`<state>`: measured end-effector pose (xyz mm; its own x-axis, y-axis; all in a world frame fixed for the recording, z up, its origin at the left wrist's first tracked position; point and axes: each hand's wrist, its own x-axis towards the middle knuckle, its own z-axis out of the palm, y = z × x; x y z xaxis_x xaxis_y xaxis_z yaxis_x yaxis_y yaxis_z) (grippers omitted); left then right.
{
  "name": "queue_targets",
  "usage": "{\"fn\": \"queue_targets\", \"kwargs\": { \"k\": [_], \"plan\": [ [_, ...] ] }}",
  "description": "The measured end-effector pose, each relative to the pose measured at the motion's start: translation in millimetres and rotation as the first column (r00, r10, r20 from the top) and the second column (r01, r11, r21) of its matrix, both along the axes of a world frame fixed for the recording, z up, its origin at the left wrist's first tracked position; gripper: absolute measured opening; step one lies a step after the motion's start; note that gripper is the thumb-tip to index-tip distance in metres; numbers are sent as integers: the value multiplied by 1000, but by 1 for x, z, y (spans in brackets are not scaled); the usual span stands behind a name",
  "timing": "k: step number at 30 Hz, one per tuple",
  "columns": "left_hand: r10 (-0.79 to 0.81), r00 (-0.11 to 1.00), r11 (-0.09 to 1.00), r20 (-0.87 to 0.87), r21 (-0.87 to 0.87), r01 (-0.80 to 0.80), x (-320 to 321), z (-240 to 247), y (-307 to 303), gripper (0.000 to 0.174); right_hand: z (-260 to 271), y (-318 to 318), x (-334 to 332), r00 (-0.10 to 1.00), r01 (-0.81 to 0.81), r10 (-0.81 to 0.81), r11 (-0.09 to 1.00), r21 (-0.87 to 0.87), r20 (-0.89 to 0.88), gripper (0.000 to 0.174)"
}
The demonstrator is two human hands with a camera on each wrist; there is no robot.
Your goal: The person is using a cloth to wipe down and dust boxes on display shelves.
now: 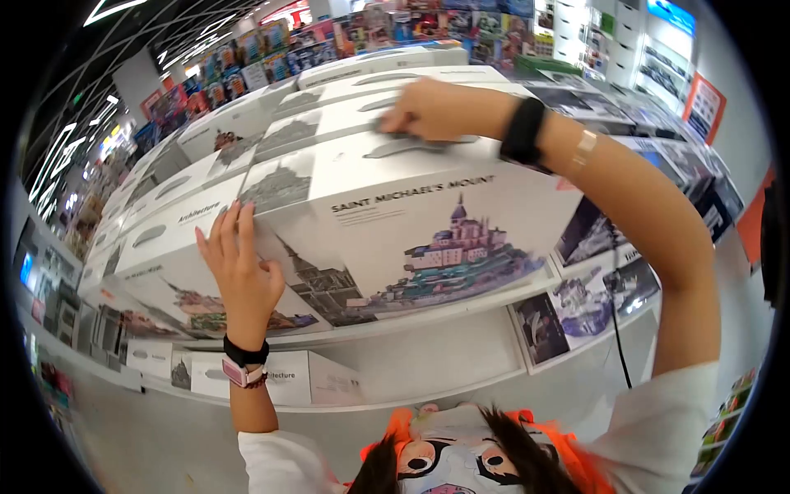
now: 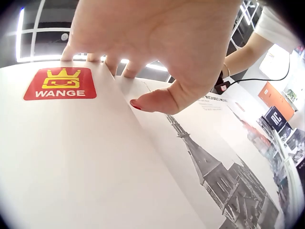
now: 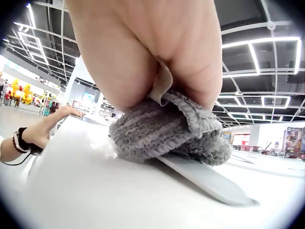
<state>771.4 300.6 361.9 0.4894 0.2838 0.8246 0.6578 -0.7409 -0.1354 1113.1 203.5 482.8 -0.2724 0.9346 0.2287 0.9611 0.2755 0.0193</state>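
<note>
A large white Saint Michael's Mount box (image 1: 436, 247) faces me, with a castle picture on its front. My right hand (image 1: 432, 109) grips a bunched grey fluffy cloth (image 3: 162, 131) against the box top, over the grey carry handle (image 3: 207, 180). A pale tab of the cloth sticks up between the fingers in the right wrist view. At the box's left corner my left hand (image 1: 239, 267) rests with fingers spread over the top edge, thumb against the front. Below its palm, the left wrist view shows a red WANGE logo (image 2: 61, 83) and a printed grey spire (image 2: 224, 179).
More white boxes stand to the left, including an Architecture box (image 1: 177, 214), and behind. A lower shelf (image 1: 436, 362) holds another white box (image 1: 329, 379). Displays of dark boxes (image 1: 634, 284) stand at right, with a black cable (image 1: 615, 329) hanging before them.
</note>
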Motion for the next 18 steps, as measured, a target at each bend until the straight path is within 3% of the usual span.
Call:
{"fn": "queue_targets", "kwargs": {
  "k": [1,2,4,6,8,9,10,11,12,13,14,15,16,18],
  "plan": [
    [-5,1000,1000,-10,-29,5,-3,5,-3,74,-12,-11,49,996,-60,61,998,19,-59,35],
    [-5,1000,999,-10,-32,5,10,7,0,74,-2,-26,27,993,106,-108,993,-43,-55,33],
    [-33,999,999,-13,-22,33,-4,5,-1,74,-11,-66,70,996,29,-16,988,150,-89,27],
    [-35,999,999,-11,-19,35,1,5,-2,74,2,-83,65,971,230,-226,973,37,-77,24],
    [-45,999,999,-14,-15,44,-3,4,-3,75,16,-99,71,938,343,-341,938,-39,56,21],
    [-46,999,999,-12,-19,46,-3,4,-2,76,24,-94,79,899,438,-430,885,-157,87,20],
    [-52,999,999,-4,-15,52,-5,5,-3,76,43,-79,81,897,433,-402,882,-184,183,18],
    [-52,999,999,-3,-15,52,-3,4,-3,76,43,-71,101,909,375,-332,915,-147,251,13],
    [-62,998,998,10,-19,62,-3,3,-2,77,49,-59,67,905,368,-356,930,-7,234,10],
    [-70,997,997,13,-16,70,-4,5,-4,77,53,-20,23,953,302,-303,948,96,-6,11],
    [-70,997,997,14,-15,70,-4,4,-4,77,52,-9,36,970,121,-159,971,205,182,13],
    [-61,998,998,15,-21,61,-5,5,-5,77,54,12,-1,978,177,-192,969,171,77,15],
    [-56,998,998,15,-25,56,-4,6,-6,77,52,39,-22,990,29,-54,982,188,129,19],
    [-54,998,998,16,-20,54,-2,8,-8,76,39,64,-76,965,-236,255,948,215,-66,24]
  ]
}}
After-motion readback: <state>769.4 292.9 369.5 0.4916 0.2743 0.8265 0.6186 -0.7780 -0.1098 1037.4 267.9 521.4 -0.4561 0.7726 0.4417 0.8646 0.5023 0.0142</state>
